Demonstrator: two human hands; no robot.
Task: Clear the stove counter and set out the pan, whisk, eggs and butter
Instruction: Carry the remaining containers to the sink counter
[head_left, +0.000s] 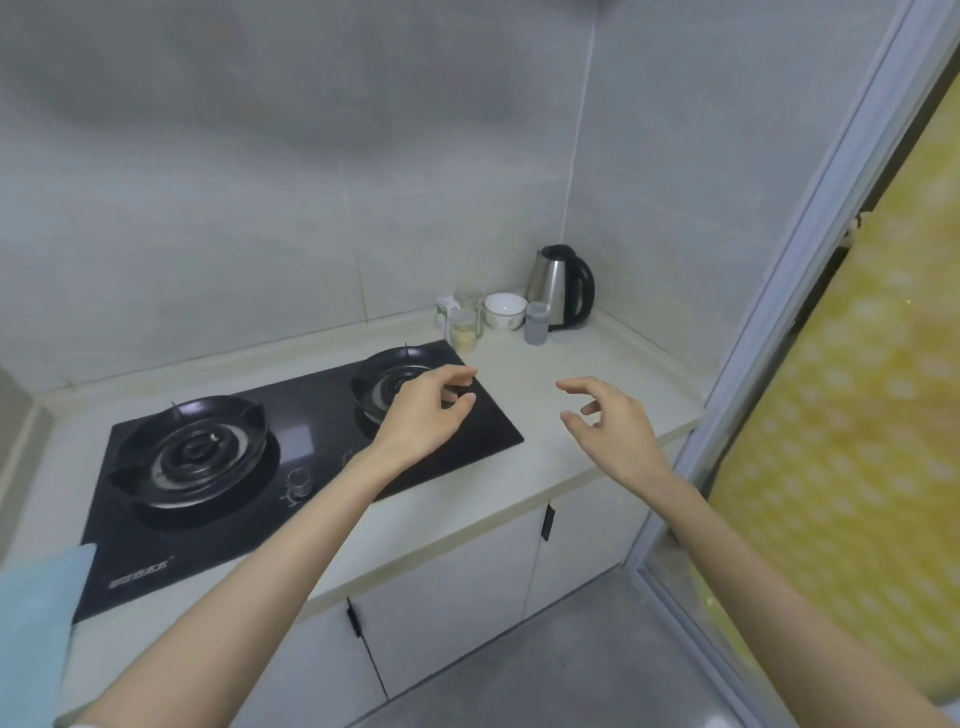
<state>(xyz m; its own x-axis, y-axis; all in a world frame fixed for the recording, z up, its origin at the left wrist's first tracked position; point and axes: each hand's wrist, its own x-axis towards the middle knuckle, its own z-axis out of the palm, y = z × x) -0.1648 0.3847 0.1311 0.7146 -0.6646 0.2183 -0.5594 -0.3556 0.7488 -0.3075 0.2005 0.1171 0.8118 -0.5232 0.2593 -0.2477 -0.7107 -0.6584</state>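
Hovering above the table (545, 395), both hands are empty, each grip released with fingers loosely curled. The left hand (421, 410) is over the right burner of the stove (304, 441), and the right hand (613, 426) is over bare table at three o'clock from it. The risk, as I judge it, sits in the crowded corner at twelve o'clock from the right hand. Lifting the kettle (558, 283) first could swing its body into the grey cup (536, 325), which stands just in front of it, and the white bowl (504, 309) at its nine o'clock could be nudged too. The glass jars (464, 335) further toward nine o'clock stand close together, so a wide grab may clink or tip one. The small box (445, 309) just beside them could get knocked flat. A blue cloth (36, 623) lies at the stove's seven o'clock. Pan, whisk, eggs and butter are nowhere in view.
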